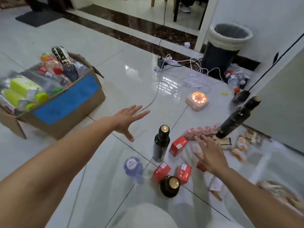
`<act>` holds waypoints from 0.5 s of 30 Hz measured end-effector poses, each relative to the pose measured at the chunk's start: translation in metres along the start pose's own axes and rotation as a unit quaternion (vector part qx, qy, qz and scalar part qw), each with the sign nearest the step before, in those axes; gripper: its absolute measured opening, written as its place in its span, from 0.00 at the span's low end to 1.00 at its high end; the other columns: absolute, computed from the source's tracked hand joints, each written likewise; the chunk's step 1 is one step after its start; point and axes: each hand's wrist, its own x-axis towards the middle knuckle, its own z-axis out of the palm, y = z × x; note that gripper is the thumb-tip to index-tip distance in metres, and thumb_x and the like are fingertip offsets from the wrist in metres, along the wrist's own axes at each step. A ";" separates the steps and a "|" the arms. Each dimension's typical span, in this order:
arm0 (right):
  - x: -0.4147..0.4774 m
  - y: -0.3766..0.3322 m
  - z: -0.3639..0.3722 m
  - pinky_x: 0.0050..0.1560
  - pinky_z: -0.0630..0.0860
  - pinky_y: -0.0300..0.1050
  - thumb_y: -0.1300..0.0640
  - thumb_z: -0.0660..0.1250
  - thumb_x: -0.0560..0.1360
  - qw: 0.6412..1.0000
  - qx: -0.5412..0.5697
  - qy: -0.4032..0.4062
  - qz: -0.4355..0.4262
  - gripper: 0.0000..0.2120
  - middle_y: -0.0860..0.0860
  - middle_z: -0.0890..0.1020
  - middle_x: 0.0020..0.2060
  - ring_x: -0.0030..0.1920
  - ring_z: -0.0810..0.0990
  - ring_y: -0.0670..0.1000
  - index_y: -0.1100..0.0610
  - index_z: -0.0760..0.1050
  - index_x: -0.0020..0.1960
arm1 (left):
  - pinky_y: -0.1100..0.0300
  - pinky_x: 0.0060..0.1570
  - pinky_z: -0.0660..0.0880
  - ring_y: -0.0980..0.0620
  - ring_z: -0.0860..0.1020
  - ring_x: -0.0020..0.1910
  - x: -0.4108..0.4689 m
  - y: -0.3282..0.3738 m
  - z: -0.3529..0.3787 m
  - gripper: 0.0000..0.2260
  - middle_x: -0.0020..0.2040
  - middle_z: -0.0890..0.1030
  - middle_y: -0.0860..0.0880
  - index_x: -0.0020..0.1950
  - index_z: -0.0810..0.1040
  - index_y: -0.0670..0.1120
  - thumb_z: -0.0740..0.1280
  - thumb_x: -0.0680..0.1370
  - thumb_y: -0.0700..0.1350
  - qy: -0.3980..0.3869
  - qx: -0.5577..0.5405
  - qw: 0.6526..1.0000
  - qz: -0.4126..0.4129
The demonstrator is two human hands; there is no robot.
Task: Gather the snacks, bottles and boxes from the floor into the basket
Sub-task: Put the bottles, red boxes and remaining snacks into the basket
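Both hands, left (127, 118) and right (209, 153), are spread empty over glossy white tiles (131, 76); three dark bottles (161, 143) and four red boxes (178, 145) are counted.

A cardboard box (65, 102) full of bottles sits at ten o'clock on the floor (131, 71). Bottles (161, 143) and small boxes (178, 145) cluster at five o'clock; a bin (225, 46) stands at one o'clock.
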 end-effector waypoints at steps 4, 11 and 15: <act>0.005 0.004 0.045 0.75 0.46 0.57 0.34 0.33 0.68 0.999 0.001 0.038 -0.032 0.40 0.52 0.55 0.76 0.76 0.52 0.55 0.47 0.51 0.76 | 0.45 0.75 0.48 0.45 0.41 0.77 0.013 0.018 0.064 0.56 0.79 0.40 0.48 0.74 0.35 0.63 0.77 0.64 0.58 0.033 -0.134 0.990 -0.017; -0.050 -0.007 0.078 0.73 0.53 0.55 0.29 0.33 0.72 0.992 0.084 0.072 -0.057 0.40 0.53 0.62 0.73 0.74 0.59 0.55 0.49 0.58 0.74 | 0.55 0.73 0.51 0.48 0.50 0.77 -0.002 0.072 0.087 0.47 0.79 0.50 0.50 0.78 0.44 0.55 0.75 0.71 0.48 -0.014 -0.342 0.939 -0.016; -0.051 -0.025 0.090 0.74 0.53 0.56 0.30 0.35 0.73 0.983 0.135 0.107 -0.067 0.38 0.53 0.62 0.72 0.73 0.58 0.53 0.49 0.58 0.74 | 0.51 0.73 0.54 0.50 0.56 0.76 0.006 0.074 0.076 0.40 0.77 0.58 0.52 0.77 0.53 0.57 0.73 0.72 0.46 0.015 -0.425 0.905 -0.028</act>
